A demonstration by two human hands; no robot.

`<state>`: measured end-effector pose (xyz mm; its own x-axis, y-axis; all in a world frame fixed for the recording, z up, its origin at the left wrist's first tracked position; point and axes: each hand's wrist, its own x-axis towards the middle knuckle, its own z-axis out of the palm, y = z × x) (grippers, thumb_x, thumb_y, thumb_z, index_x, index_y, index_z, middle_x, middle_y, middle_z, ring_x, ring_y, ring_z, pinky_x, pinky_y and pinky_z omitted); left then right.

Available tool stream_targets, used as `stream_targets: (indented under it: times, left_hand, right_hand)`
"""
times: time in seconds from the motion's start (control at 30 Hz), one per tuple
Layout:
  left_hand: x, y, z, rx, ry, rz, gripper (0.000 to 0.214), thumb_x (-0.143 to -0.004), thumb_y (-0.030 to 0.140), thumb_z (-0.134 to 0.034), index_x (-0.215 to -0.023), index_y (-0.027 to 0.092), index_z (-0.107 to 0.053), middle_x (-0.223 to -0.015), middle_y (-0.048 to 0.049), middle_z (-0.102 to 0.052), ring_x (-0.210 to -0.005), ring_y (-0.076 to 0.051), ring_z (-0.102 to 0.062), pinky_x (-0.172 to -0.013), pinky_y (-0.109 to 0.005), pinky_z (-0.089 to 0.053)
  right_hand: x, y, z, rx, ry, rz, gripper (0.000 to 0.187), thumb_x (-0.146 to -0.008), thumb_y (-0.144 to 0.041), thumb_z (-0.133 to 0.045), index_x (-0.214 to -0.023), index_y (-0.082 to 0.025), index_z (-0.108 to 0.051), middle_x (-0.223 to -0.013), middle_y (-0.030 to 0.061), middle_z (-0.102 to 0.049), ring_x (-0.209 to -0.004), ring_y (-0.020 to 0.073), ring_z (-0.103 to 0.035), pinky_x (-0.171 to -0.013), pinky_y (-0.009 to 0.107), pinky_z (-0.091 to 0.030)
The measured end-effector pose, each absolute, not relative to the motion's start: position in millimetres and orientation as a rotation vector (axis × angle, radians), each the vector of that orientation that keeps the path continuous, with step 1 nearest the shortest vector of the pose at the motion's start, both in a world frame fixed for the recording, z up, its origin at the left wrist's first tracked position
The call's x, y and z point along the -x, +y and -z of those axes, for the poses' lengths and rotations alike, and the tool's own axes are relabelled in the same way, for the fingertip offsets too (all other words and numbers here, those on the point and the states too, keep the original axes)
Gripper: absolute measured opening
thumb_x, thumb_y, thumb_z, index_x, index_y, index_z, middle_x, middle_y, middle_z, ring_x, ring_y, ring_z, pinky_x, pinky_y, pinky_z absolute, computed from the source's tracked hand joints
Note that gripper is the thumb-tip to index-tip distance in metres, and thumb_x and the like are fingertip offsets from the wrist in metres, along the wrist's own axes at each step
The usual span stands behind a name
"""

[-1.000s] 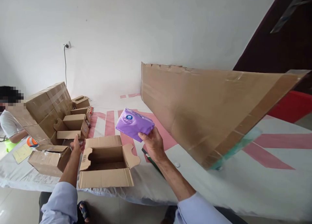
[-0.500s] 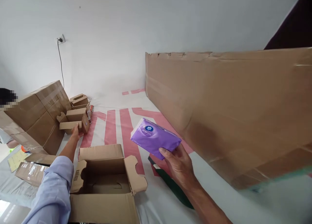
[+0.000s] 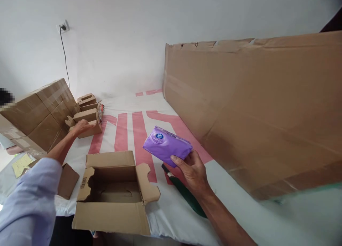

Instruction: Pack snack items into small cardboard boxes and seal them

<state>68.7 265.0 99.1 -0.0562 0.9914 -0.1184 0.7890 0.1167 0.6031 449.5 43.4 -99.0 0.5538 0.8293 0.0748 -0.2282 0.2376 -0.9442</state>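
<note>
My right hand (image 3: 193, 171) is closed on a purple soft pack of tissues (image 3: 167, 144), thumb on the near side. The pack has a white and blue round logo and is held tilted above the table. My left hand (image 3: 82, 127) reaches far left to a small open cardboard box (image 3: 91, 132) and touches its top; its fingertips are partly hidden, so their grip is unclear. In front of me stands a larger open cardboard box (image 3: 112, 217), flaps spread, with nothing visible inside. A dark green long object (image 3: 187, 196) lies beneath my right hand.
Large cardboard walls stand left (image 3: 40, 119) and right (image 3: 240, 114). More small boxes (image 3: 87, 100) line the left wall. A brown carton (image 3: 68, 180) and a yellow sheet (image 3: 22, 164) lie near my left arm. A red-striped white sheet (image 3: 121, 137) covers the table.
My left hand has shifted from the small box's front edge to over its top. The tissue pack stays in my right hand, nearly still. The view has tilted slightly downward.
</note>
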Motion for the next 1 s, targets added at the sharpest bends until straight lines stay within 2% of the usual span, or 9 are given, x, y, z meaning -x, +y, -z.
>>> stream_targets:
  times: [0.03,0.1,0.17,0.3,0.4,0.5,0.6,0.73,1.0]
  left_hand:
    - [-72,236,-111,-1.809,1.812,-0.493,0.05,-0.082,0.062,-0.088,-0.098,0.015,-0.081,-0.091,-0.0093,-0.078,-0.094,-0.031,-0.076,-0.073,-0.031,-0.056]
    - [-81,162,-122,-2.208,1.294,-0.215,0.05,-0.092,0.064,-0.078,-0.11,0.018,-0.083,-0.105,-0.0082,-0.082,-0.101,-0.029,-0.076,-0.083,-0.033,-0.057]
    - [-92,83,-114,-2.392,0.936,0.118,0.057,-0.086,0.064,-0.085,-0.126,0.023,-0.08,-0.119,-0.009,-0.083,-0.108,-0.03,-0.077,-0.09,-0.036,-0.059]
    - [-120,-10,-68,-2.649,0.927,0.586,0.063,-0.082,0.052,-0.094,-0.132,0.02,-0.073,-0.117,-0.0151,-0.082,-0.105,-0.036,-0.08,-0.087,-0.041,-0.06]
    - [-132,1,-49,-2.771,1.069,0.723,0.023,-0.093,0.022,-0.081,-0.114,0.018,-0.076,-0.101,-0.0133,-0.083,-0.093,-0.033,-0.081,-0.077,-0.038,-0.057]
    - [-123,46,-59,-3.118,1.025,0.589,0.017,-0.095,0.006,-0.068,-0.103,0.017,-0.078,-0.097,-0.0149,-0.081,-0.096,-0.032,-0.078,-0.085,-0.042,-0.053]
    - [-90,89,-80,-3.277,0.96,0.444,0.021,-0.093,0.003,-0.065,-0.088,0.019,-0.077,-0.094,-0.0166,-0.08,-0.1,-0.033,-0.075,-0.093,-0.046,-0.048]
    - [-28,121,-94,-3.099,1.213,0.467,0.023,-0.082,0.003,-0.069,-0.075,0.023,-0.075,-0.086,-0.0153,-0.079,-0.099,-0.033,-0.074,-0.096,-0.047,-0.044]
    - [47,148,-83,-2.869,1.654,0.579,0.02,-0.085,0.006,-0.068,-0.086,0.022,-0.079,-0.095,-0.0167,-0.083,-0.101,-0.037,-0.08,-0.093,-0.045,-0.051]
  right_hand:
    - [-449,44,101,1.102,-0.672,-0.792,0.066,-0.07,-0.052,-0.096,-0.124,-0.025,-0.067,-0.132,0.0111,-0.078,-0.126,0.0329,-0.073,-0.107,0.052,-0.063]
    - [-447,46,106,1.099,-0.683,-0.784,0.07,-0.069,-0.051,-0.097,-0.126,-0.025,-0.065,-0.135,0.0115,-0.077,-0.129,0.0334,-0.072,-0.108,0.053,-0.062]
    - [-444,48,112,1.093,-0.691,-0.791,0.075,-0.067,-0.051,-0.098,-0.128,-0.025,-0.062,-0.137,0.012,-0.076,-0.131,0.0337,-0.071,-0.111,0.054,-0.061]
    - [-432,58,126,1.098,-0.715,-0.838,0.077,-0.064,-0.052,-0.097,-0.126,-0.025,-0.06,-0.136,0.0127,-0.075,-0.129,0.034,-0.073,-0.111,0.054,-0.061]
    - [-421,79,129,1.146,-0.704,-0.831,0.074,-0.062,-0.049,-0.095,-0.122,-0.025,-0.059,-0.129,0.0105,-0.077,-0.12,0.0322,-0.076,-0.104,0.051,-0.064]
    - [-407,114,121,1.243,-0.71,-0.783,0.071,-0.061,-0.053,-0.09,-0.116,-0.025,-0.055,-0.117,0.0079,-0.076,-0.107,0.0289,-0.076,-0.093,0.046,-0.067]
    - [-381,156,107,1.274,-0.792,-0.799,0.066,-0.062,-0.058,-0.083,-0.11,-0.026,-0.052,-0.107,0.0063,-0.075,-0.098,0.0271,-0.075,-0.086,0.044,-0.065]
    - [-322,202,93,1.214,-1.074,-0.871,0.062,-0.061,-0.049,-0.084,-0.11,-0.025,-0.056,-0.106,0.007,-0.077,-0.096,0.0268,-0.074,-0.084,0.044,-0.063]
    - [-199,270,89,1.147,-1.625,-0.805,0.056,-0.073,-0.028,-0.081,-0.126,-0.028,-0.062,-0.12,0.0049,-0.078,-0.107,0.0269,-0.07,-0.095,0.042,-0.059]
